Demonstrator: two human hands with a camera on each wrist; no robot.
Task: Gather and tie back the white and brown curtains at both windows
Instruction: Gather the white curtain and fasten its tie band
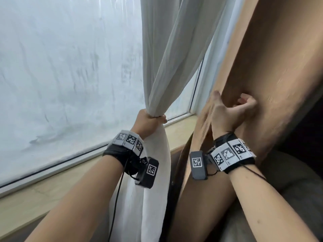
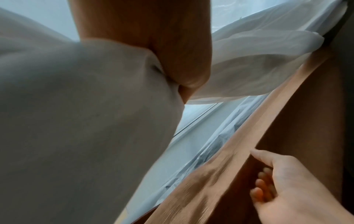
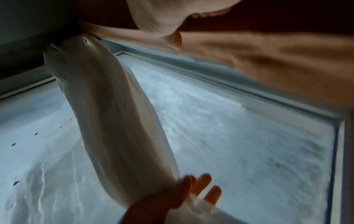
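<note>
The white curtain (image 1: 162, 67) hangs in front of the window, gathered into a bunch at sill height. My left hand (image 1: 148, 119) grips that bunch, fingers curled round it; the same hand (image 3: 191, 192) shows in the right wrist view wrapped round the white curtain (image 3: 114, 121). To the right hangs the brown curtain (image 1: 271, 67). My right hand (image 1: 229, 110) grasps a fold along its left edge, thumb up and fingers curled into the cloth. In the left wrist view the right hand (image 2: 283, 181) holds the brown curtain (image 2: 220, 174) from the side.
A frosted window pane (image 1: 70, 75) fills the left. A pale wooden sill (image 1: 43, 198) runs below it. A grey cushioned seat (image 1: 288, 198) lies at the lower right, beneath the brown curtain.
</note>
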